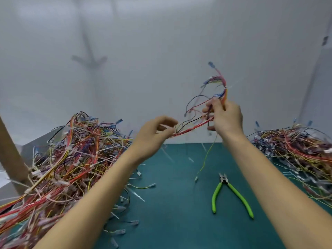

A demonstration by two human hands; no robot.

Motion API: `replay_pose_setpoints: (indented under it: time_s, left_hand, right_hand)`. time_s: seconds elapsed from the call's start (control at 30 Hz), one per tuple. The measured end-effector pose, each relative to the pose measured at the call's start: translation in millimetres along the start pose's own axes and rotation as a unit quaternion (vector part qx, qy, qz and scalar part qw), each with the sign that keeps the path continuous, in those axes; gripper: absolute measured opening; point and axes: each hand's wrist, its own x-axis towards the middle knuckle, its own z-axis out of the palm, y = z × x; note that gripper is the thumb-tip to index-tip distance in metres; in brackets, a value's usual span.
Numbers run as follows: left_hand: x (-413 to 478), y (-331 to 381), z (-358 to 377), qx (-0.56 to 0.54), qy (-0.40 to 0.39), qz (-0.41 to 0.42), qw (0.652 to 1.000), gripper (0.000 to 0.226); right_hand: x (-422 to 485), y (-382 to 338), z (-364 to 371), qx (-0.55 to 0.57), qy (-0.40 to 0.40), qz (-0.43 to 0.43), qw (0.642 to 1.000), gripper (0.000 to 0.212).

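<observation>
Wire harness (193, 125), multicolour, held up in the air above the green mat (179, 221), stretched between both hands. Left hand (154, 133) pinches the red strands at one end, thumb and fingertips curled in on them. Right hand (226, 116) grips the other part, fingers curled round the bundle, loop of blue, red and orange wires sticking up above it. One thin yellow-green wire (206, 159) hangs from the right hand down toward the mat. Green-handled cutters (229, 191) lie flat on the mat below the right forearm, handles splayed, not touched. Big tangled pile of wires (68, 159) on the left side, another pile (301, 150) at the right edge. Loose cut ties and connector bits (136, 194) scattered on the mat near the left pile. Plain grey wall (143, 51) behind
</observation>
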Motion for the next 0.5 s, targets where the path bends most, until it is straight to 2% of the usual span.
replay_pose_setpoints:
  time_s: [0.07,0.13,0.2,0.3,0.37,0.43,0.5]
  left_hand:
    - [-3,-16,-15,0.114,0.011,-0.013,0.993,0.015]
    - [-8,-32,-29,0.227,0.013,-0.003,0.974,0.025]
    - [-14,-47,-41,0.264,0.028,-0.007,0.964,0.037]
    - [-21,-70,-61,0.284,0.053,-0.053,0.956,0.033]
    - [-20,-81,-72,0.376,0.020,-0.098,0.921,0.027]
    - [-17,-85,-72,0.481,-0.026,-0.135,0.866,0.022]
    - [-14,-84,-63,0.524,-0.020,-0.131,0.841,0.018]
  right_hand:
    - [12,-1,-11,-0.016,0.042,-0.007,0.999,0.033]
    - [20,-5,-19,-0.044,0.071,-0.033,0.996,0.035]
    - [27,-8,-27,-0.065,0.114,-0.052,0.990,0.035]
    - [38,-9,-44,-0.062,0.155,-0.066,0.984,0.036]
    - [41,-8,-49,-0.059,0.134,-0.062,0.987,0.038]
    - [38,-7,-46,-0.049,0.090,-0.056,0.993,0.041]
    - [32,-8,-38,-0.053,0.052,-0.069,0.995,0.044]
